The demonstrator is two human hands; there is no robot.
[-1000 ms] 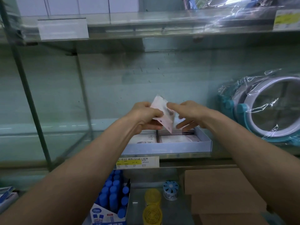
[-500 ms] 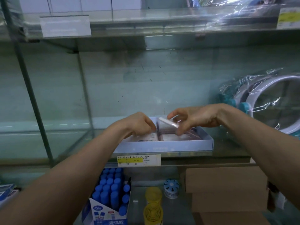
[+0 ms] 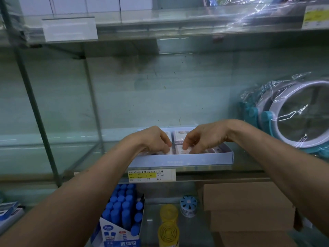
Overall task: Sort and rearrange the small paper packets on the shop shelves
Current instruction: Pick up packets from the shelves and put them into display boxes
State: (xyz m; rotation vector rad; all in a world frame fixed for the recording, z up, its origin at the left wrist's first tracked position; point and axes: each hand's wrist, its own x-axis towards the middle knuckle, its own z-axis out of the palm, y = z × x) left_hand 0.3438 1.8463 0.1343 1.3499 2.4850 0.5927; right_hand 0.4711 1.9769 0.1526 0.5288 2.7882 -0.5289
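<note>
Glass shop shelves (image 3: 53, 150) on grey metal uprights (image 3: 35, 107) stand against a pale green back wall.

Nearest, on the lower shelf, is an open carton of blue-capped glue sticks (image 3: 122, 211). To its right are two yellow round vented tubs (image 3: 168, 227) and a small blue-and-white vented tub (image 3: 188, 205), with stacked brown cardboard boxes (image 3: 247, 205) further right.

Above them, a white-and-yellow price label (image 3: 151, 175) is fixed to the front edge of the middle shelf. A shallow pale blue tray (image 3: 179, 160) sits just behind that edge, its front wall almost flush with it.

The paper packets (image 3: 179, 135) lie flat inside the tray in rows on either side of a central gap. Both forearms reach in over the front wall.

The left hand (image 3: 153, 139) has its fingers bunched and curled down, tips on the packets left of the gap. I cannot tell whether it pinches one or only presses. The right hand (image 3: 204, 136) curls its thumb and fingers onto the front packets just right of the gap and pinches them. The two hands are close together but apart.

Bare glass stretches well to the left of the tray. To the right stand plastic-wrapped blue-and-white rings (image 3: 293, 120), near the tray's corner but apart from it.

Overhead, the upper shelf (image 3: 178, 24) carries a blank label holder (image 3: 69, 29) and a yellow tag (image 3: 316, 16).
</note>
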